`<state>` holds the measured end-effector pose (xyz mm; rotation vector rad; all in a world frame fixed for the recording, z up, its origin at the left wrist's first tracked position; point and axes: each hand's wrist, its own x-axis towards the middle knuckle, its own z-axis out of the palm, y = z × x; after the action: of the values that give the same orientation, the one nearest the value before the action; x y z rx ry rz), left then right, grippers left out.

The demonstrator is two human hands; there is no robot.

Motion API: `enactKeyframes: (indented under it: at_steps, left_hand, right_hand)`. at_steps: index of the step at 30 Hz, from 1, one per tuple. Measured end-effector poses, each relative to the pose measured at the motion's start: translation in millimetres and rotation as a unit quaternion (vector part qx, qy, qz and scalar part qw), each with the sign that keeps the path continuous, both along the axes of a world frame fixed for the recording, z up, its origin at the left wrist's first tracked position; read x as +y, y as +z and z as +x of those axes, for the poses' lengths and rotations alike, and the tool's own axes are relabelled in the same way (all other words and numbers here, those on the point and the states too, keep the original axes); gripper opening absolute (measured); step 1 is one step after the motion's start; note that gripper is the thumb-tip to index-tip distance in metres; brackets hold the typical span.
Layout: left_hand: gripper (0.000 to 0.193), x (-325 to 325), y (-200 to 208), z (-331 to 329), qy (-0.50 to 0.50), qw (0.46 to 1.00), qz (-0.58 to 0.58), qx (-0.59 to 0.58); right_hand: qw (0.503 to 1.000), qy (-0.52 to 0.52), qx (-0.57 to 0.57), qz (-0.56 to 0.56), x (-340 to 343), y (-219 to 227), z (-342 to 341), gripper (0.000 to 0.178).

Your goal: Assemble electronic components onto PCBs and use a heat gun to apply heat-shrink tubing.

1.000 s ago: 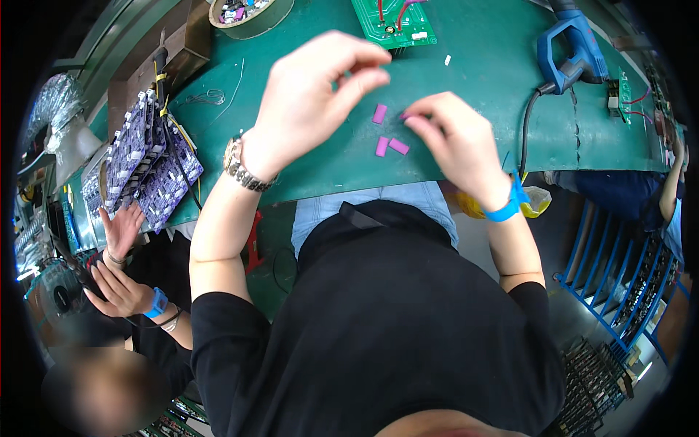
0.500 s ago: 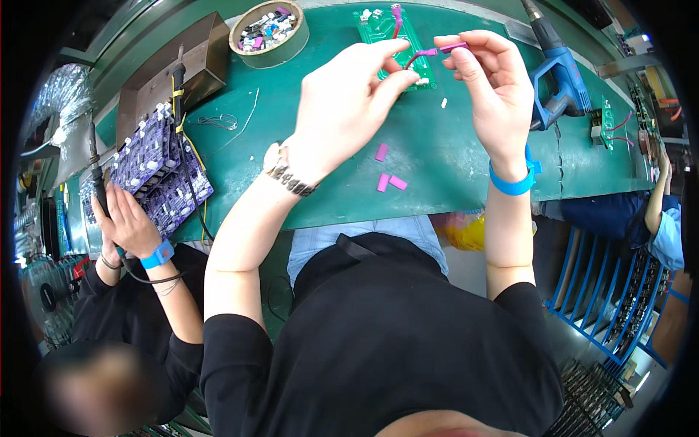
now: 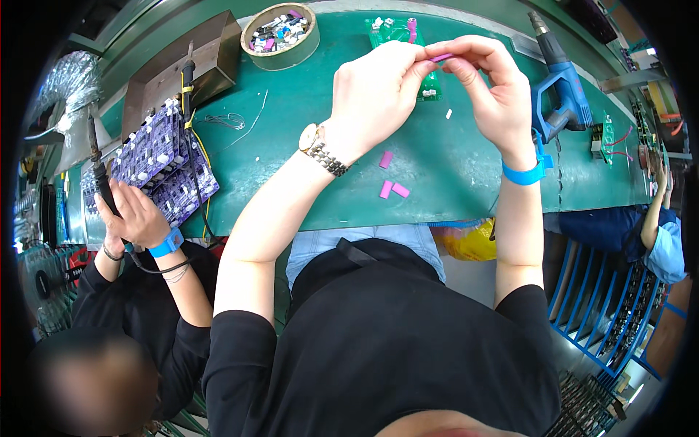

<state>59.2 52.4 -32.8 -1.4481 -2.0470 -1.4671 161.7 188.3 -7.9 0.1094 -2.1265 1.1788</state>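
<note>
My left hand [image 3: 378,89] is pinched closed beside a green circuit board [image 3: 393,30] at the back of the bench; the red wire it gripped is hidden behind its fingers now. My right hand [image 3: 494,91] pinches a purple sleeve [image 3: 441,57] between thumb and fingers, its end meeting the left fingertips. Whether the wire lies inside the sleeve I cannot tell. A second purple-sleeved wire [image 3: 412,29] stands up from the board's far side. Below, three loose purple sleeves [image 3: 386,159] lie on the green bench top [image 3: 306,182].
A round bin [image 3: 282,54] of small mixed parts stands back left, near a brown metal box [image 3: 212,64]. A blue heat gun [image 3: 559,91] sits at right. Purple circuit boards [image 3: 156,156] lie left, where a co-worker's hand [image 3: 135,215] grips a soldering iron [image 3: 100,164].
My hands have come together: the left moved right, and the sleeve in my right hand now reaches the left fingertips. The wire end has gone out of sight. The view has shifted slightly.
</note>
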Motion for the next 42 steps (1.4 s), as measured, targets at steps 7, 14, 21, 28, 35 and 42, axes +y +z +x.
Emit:
enactKeyframes:
  at_steps: [7,14,21,28,35,42]
  left_hand:
    - [0.019,-20.6,1.1,-1.9,-0.007,0.996,-0.042,-0.077]
    - [0.014,-32.6,-14.2,-15.4,0.003,0.982,0.014,-0.188]
    - [0.016,-34.9,-29.3,-19.4,0.011,0.964,0.012,-0.266]
    - [0.015,-37.3,-30.1,-22.5,0.007,0.966,0.019,-0.257]
    - [0.015,-38.0,-33.2,-23.5,0.001,0.964,0.007,-0.265]
    - [0.015,-30.5,-37.0,-22.0,0.006,0.969,0.005,-0.247]
  right_hand:
    - [0.994,-0.035,-0.056,0.091,-1.5,6.3,-0.3,0.012]
    - [0.937,-0.052,-0.034,0.343,17.0,-9.4,-10.8,0.02]
    - [0.988,0.007,-0.052,0.143,-0.1,7.8,-1.3,0.023]
    - [0.927,-0.051,-0.051,0.369,11.4,-7.3,-16.6,0.015]
    - [0.964,-0.056,-0.212,0.153,2.4,-20.0,-7.7,0.013]
    - [0.957,-0.088,-0.149,0.233,11.9,-36.2,-5.8,0.014]
